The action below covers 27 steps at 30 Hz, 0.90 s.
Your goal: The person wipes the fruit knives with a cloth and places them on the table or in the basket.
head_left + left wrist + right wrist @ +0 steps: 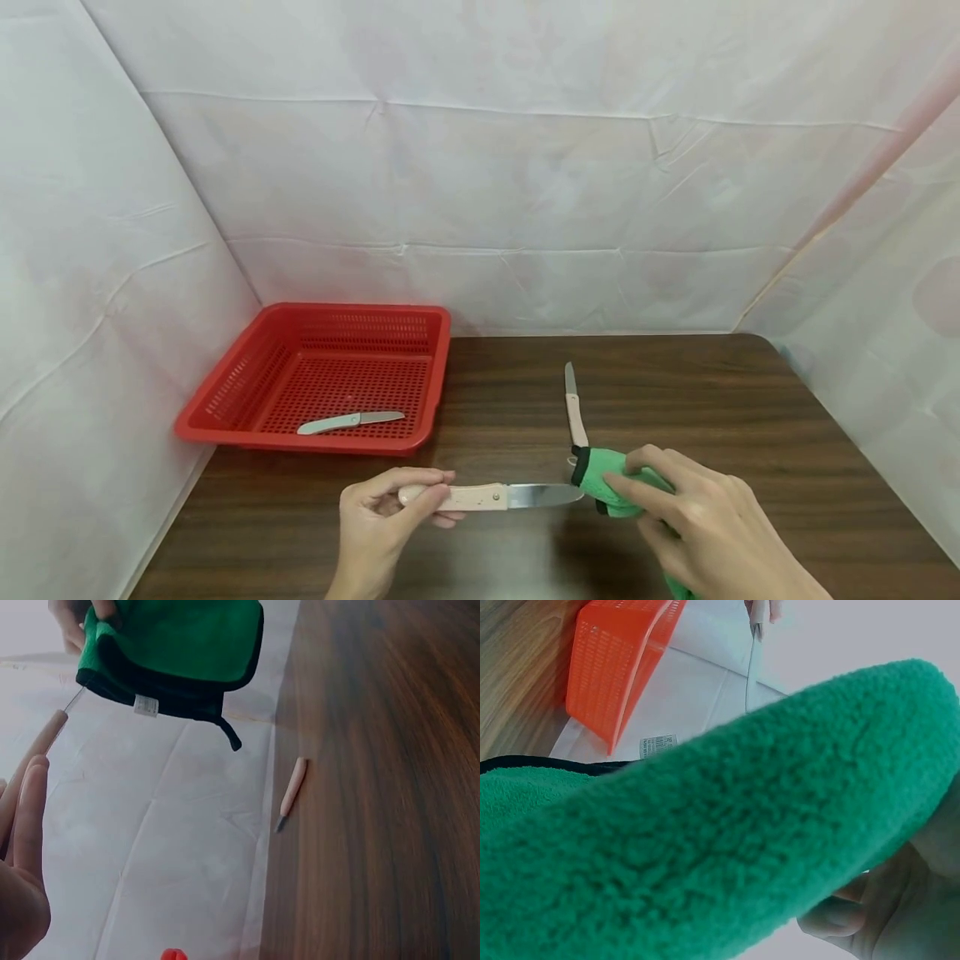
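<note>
My left hand (pixel 386 521) grips the pale handle of a folding knife (pixel 480 497), its blade unfolded and pointing right. In my right hand (pixel 701 508) is a green cloth (pixel 611 479) with black edging, pinched between thumb and fingers. The blade's tip lies right at the cloth's edge; whether they touch is hard to tell in the head view. The left wrist view shows the cloth (pixel 187 637) hanging with a small white label, near the blade. Fuzzy green fabric (pixel 727 817) fills much of the right wrist view and hides part of the blade.
A red plastic basket (pixel 431 392) stands at the left of the dark wooden table (pixel 675 383). Inside it lies an unfolded knife with a light handle (pixel 330 424). Another unfolded knife (pixel 575 417) rests on the table behind the cloth. Pale sheeting (pixel 525 183) surrounds the table.
</note>
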{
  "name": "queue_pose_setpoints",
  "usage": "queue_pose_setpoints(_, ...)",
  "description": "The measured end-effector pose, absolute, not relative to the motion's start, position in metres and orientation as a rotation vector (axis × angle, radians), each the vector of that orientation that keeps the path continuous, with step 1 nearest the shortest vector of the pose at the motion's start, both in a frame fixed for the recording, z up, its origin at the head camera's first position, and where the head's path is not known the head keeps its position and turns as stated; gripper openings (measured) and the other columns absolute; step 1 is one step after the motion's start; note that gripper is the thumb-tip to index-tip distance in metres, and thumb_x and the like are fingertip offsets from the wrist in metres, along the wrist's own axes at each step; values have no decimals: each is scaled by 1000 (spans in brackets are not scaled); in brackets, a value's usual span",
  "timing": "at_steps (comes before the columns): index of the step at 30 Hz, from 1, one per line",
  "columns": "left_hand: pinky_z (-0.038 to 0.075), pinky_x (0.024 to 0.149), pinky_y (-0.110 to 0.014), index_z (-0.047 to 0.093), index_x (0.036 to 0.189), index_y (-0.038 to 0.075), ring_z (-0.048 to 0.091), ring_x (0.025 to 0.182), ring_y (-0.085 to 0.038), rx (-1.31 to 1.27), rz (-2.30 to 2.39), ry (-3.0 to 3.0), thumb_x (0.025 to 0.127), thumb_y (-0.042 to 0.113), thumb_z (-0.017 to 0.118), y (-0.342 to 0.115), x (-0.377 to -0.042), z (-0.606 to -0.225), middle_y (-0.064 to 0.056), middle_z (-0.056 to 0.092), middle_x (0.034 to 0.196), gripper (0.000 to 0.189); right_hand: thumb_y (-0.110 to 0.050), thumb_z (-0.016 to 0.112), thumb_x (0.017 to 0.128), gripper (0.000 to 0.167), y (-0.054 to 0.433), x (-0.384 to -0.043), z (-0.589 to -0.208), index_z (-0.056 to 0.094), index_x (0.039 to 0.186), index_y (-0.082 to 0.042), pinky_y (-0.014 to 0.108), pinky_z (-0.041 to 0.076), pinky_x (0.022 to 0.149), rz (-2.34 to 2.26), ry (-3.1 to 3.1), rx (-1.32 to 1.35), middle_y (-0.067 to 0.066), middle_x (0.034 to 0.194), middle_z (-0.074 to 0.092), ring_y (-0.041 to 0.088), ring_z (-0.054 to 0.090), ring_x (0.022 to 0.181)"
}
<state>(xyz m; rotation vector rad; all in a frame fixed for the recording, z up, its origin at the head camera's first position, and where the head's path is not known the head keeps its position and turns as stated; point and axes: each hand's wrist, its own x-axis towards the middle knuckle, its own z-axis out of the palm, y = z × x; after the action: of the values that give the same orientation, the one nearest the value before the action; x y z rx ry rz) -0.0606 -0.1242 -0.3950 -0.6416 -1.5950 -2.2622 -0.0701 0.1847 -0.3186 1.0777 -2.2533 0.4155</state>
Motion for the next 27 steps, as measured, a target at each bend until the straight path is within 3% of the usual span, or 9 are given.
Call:
queue_pose_setpoints(7, 53, 60, -51, 61, 99, -17, 67, 69, -41, -662, -2450, -1640, 78, -21, 61, -129, -59, -397, -29, 65, 100, 21, -18, 28, 84, 46, 187, -72, -321, 73, 92, -16, 5, 19, 45, 455, -2248, 1067, -6, 93, 56, -5, 33, 55)
queue_pose_setpoints(15, 54, 65, -48, 58, 105, -19, 67, 77, -42, -678, -2570, -1652, 77, -20, 64, -131, -60, -396, -27, 65, 105, 29, -20, 26, 86, 48, 186, -74, -315, 74, 93, -17, 6, 22, 45, 423, -2252, 1041, -6, 94, 57, -2, 38, 57)
queue_pose_setpoints(23, 57, 62, -33, 64, 98, -14, 65, 79, -16, -641, -2386, -1788, 73, -13, 73, -124, -65, -396, -24, 68, 94, 27, -18, 27, 88, 46, 170, -77, -305, 73, 88, -13, 7, 23, 43, 428, -2156, 1098, -1, 94, 59, 3, 45, 57)
queue_pose_setpoints(27, 56, 61, -28, 65, 97, -12, 65, 78, -15, -670, -2363, -1772, 72, -14, 73, -118, -69, -395, -27, 67, 94, 26, -14, 25, 87, 47, 158, -78, -303, 72, 91, -13, 6, 21, 42, 432, -2140, 1153, 0, 92, 57, 2, 43, 56)
